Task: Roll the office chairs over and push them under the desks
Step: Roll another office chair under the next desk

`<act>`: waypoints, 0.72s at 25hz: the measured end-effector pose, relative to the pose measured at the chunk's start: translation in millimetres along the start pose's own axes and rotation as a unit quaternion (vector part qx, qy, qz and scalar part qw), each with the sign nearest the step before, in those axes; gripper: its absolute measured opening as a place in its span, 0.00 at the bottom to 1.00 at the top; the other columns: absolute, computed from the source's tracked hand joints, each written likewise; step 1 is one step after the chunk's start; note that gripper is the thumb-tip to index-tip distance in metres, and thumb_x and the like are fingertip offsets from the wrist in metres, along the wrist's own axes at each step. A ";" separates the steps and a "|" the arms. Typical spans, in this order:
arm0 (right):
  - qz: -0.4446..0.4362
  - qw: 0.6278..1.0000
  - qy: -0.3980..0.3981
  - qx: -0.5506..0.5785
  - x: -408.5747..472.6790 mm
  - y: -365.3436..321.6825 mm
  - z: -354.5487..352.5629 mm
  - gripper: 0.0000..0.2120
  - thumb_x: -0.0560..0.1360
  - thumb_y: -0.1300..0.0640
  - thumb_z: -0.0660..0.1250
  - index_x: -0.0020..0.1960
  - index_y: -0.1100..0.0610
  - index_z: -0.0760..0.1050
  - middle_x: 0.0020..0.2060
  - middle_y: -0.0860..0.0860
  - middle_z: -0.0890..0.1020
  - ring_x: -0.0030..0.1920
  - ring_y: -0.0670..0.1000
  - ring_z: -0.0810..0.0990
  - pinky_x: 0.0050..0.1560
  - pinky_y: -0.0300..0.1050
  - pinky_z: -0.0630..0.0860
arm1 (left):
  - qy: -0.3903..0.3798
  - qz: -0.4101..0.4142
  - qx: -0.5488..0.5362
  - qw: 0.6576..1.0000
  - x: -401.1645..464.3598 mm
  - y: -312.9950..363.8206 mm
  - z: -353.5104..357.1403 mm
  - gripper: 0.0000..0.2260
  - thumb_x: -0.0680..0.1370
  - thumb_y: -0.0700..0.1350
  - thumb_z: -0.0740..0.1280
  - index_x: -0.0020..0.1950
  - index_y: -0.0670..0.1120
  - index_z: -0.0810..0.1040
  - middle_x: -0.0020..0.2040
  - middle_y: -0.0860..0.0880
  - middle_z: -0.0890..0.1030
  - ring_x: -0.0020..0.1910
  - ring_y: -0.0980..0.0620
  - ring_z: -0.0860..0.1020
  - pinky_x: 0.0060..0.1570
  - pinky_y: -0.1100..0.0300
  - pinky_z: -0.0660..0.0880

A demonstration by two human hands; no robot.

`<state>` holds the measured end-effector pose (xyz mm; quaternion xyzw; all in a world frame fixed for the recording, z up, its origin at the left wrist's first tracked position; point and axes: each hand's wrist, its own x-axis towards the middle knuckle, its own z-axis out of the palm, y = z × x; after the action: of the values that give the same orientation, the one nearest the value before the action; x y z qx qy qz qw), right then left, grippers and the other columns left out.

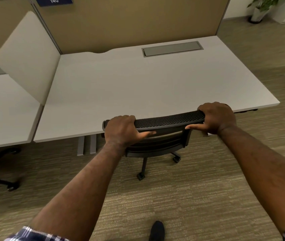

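Note:
A black mesh-backed office chair stands at the front edge of a white desk, its seat mostly hidden beneath the desktop. Two of its castor legs stick out onto the carpet behind it. My left hand grips the left end of the backrest's top rail, fingers curled over it. My right hand grips the right end the same way.
A second white desk lies to the left behind a white divider panel, with another chair's black base under it. A tan partition backs the desks. A potted plant stands far right. My shoe is on the carpet.

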<state>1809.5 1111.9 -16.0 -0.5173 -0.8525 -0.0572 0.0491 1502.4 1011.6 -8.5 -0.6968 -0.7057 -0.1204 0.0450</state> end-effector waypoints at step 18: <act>-0.073 0.997 0.037 -0.010 -12.7 -54.1 -7.5 0.58 0.64 0.16 0.44 0.72 0.63 0.66 0.67 0.61 0.73 0.67 0.61 0.71 0.69 0.63 0.62 | -0.037 -0.012 0.010 0.999 -18.2 -21.0 -2.1 0.46 0.63 0.83 0.50 0.61 0.48 0.75 0.55 0.49 0.80 0.55 0.47 0.76 0.56 0.48 0.70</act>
<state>1767.5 1074.8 -12.9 -0.4513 -0.8851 -0.0881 0.0714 1481.7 993.4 -12.9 -0.6920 -0.7160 -0.0881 0.0246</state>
